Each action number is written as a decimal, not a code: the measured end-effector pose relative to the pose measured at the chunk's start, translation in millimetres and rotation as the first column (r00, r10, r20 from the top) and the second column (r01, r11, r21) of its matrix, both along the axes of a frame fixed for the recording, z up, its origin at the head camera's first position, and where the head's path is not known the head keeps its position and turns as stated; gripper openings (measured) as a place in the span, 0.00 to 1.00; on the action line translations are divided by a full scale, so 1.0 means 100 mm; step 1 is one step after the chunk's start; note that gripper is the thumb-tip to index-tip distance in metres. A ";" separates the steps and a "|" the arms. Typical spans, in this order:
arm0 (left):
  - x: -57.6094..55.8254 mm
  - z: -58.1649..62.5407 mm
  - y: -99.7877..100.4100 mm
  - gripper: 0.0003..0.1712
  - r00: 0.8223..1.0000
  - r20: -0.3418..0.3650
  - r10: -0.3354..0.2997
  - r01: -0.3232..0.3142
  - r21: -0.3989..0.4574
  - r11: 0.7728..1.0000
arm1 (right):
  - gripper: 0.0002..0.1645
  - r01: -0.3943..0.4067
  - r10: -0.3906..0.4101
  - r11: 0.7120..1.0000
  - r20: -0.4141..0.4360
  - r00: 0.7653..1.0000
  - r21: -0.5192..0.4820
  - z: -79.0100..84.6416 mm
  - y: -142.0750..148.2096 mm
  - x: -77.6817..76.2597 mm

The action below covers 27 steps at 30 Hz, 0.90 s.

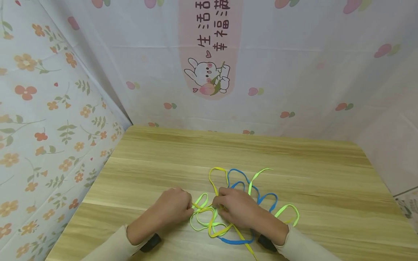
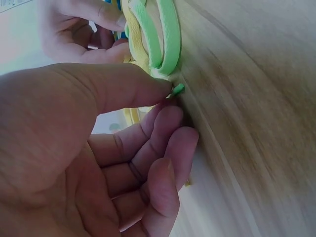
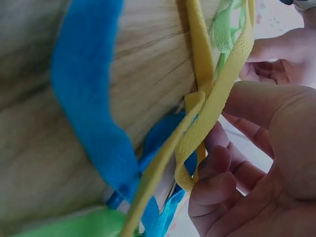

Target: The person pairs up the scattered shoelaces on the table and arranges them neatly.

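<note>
Flat shoelaces in green, yellow and blue lie in a loose tangle on the table. My left hand (image 1: 174, 206), at the tangle's left side, pinches the tip of a green shoelace (image 2: 178, 89) between thumb and forefinger, its other fingers loosely bent. Over the middle of the pile is my right hand (image 1: 238, 206), which covers part of the laces. Its thumb and fingertips pinch a yellow shoelace (image 3: 224, 94). A blue shoelace (image 1: 233, 241) loops out below and beyond that hand. One yellow end trails toward the near table edge.
The wood-grain table (image 1: 156, 163) reaches back to a printed white curtain (image 1: 147, 65). A floral curtain (image 1: 49, 119) hangs along the left side. Dark wrist devices show under both forearms, the left one (image 1: 151, 243) near the table's front.
</note>
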State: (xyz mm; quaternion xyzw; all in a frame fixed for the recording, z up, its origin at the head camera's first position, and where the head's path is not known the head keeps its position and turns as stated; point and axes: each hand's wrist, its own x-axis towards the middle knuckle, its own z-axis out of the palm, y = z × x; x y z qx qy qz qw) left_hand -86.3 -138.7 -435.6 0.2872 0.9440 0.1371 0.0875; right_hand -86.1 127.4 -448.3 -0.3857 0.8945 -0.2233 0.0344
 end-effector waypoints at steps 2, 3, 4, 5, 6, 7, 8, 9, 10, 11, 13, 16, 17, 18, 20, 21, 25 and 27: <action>0.00 0.00 0.01 0.29 1.000 0.005 -0.005 0.005 -0.010 1.000 | 0.13 0.006 -0.006 1.000 0.004 1.000 0.002 -0.01 0.00 0.00; 0.01 0.00 0.02 0.29 1.000 0.007 -0.005 0.005 -0.013 1.000 | 0.12 0.006 -0.006 1.000 0.003 1.000 0.001 -0.01 -0.01 0.00; 0.01 0.01 0.03 0.29 1.000 0.009 -0.002 0.002 -0.017 1.000 | 0.12 0.004 -0.004 1.000 0.000 1.000 0.003 -0.01 -0.01 0.00; 0.01 0.01 0.04 0.29 1.000 0.010 0.001 -0.001 -0.020 1.000 | 0.11 0.001 -0.001 1.000 -0.004 1.000 0.004 -0.01 -0.01 0.00; 0.02 0.01 0.05 0.29 1.000 0.009 0.004 -0.004 -0.027 1.000 | 0.11 -0.004 0.004 1.000 -0.008 1.000 0.006 -0.01 -0.01 0.00; 0.02 0.00 0.05 0.29 1.000 0.008 0.010 -0.010 -0.035 0.999 | 0.11 -0.010 0.010 1.000 -0.015 1.000 0.015 -0.01 -0.01 0.00; 0.03 0.00 0.06 0.28 1.000 0.004 0.015 -0.015 -0.044 0.999 | 0.11 -0.016 0.016 1.000 -0.024 1.000 0.026 0.00 -0.01 0.00; 0.03 -0.01 0.07 0.27 1.000 -0.004 0.019 -0.019 -0.055 0.998 | 0.11 -0.021 0.022 0.999 -0.034 0.999 0.039 0.00 -0.02 0.00; 0.03 -0.01 0.07 0.26 1.000 -0.013 0.023 -0.024 -0.067 0.997 | 0.11 -0.027 0.029 0.998 -0.043 0.999 0.053 0.00 -0.02 -0.01; 0.04 -0.02 0.08 0.25 0.999 -0.023 0.027 -0.029 -0.078 0.997 | 0.11 -0.031 0.035 0.997 -0.049 0.998 0.068 0.00 -0.02 -0.01; 0.04 -0.03 0.09 0.24 0.998 -0.050 0.031 -0.036 -0.099 0.994 | 0.12 -0.041 0.047 0.995 -0.060 0.997 0.096 0.00 -0.03 -0.01; 0.05 -0.04 0.09 0.23 0.996 -0.081 0.028 -0.037 -0.113 0.993 | 0.14 -0.060 0.066 0.992 -0.053 0.996 0.114 0.00 -0.05 -0.01; 0.05 -0.05 0.09 0.22 0.996 -0.088 0.028 -0.038 -0.112 0.993 | 0.14 -0.064 0.070 0.991 -0.047 0.996 0.117 0.00 -0.05 -0.01; 0.05 -0.05 0.08 0.22 0.995 -0.091 0.027 -0.037 -0.107 0.994 | 0.14 -0.067 0.072 0.991 -0.043 0.996 0.117 0.00 -0.05 -0.01; 0.05 -0.05 0.06 0.19 0.995 -0.090 0.031 -0.039 -0.088 0.995 | 0.12 -0.068 0.071 0.991 -0.029 0.997 0.114 0.02 -0.03 -0.01; 0.05 -0.04 0.04 0.18 0.995 -0.090 0.036 -0.043 -0.074 0.996 | 0.12 -0.066 0.068 0.992 -0.021 0.997 0.107 0.03 -0.01 -0.01; 0.04 0.00 -0.03 0.12 0.995 -0.082 0.053 -0.053 0.000 0.999 | 0.12 -0.047 0.046 0.998 0.031 0.998 0.048 0.09 0.12 -0.01; 0.03 0.03 -0.05 0.12 0.995 -0.081 0.054 -0.051 0.046 0.998 | 0.15 -0.038 0.038 0.999 0.059 0.998 -0.002 0.12 0.22 -0.02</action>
